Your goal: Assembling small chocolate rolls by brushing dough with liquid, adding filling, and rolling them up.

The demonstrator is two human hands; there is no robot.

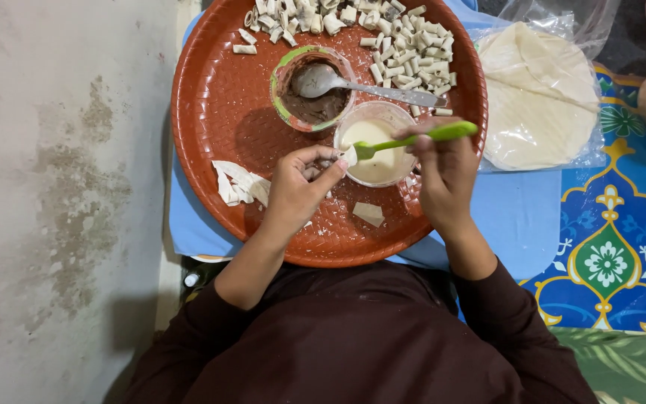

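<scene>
your left hand [293, 187] pinches a small dough piece [348, 155] at the rim of the white paste cup [374, 152], and your right hand [443, 168] grips the green spoon [413, 139], dabbing paste on it. next you likely need a gentle fold, and there's bare room on the red tray [218, 105] to your left, away from its edge.

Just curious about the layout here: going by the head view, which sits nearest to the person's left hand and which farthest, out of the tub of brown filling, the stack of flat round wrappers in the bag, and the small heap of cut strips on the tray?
From the left hand:
1. Cut strips, just to its left on the tray.
2. Tub of brown filling, above it, mid-tray.
3. Round wrappers, off the tray, far right.
</scene>
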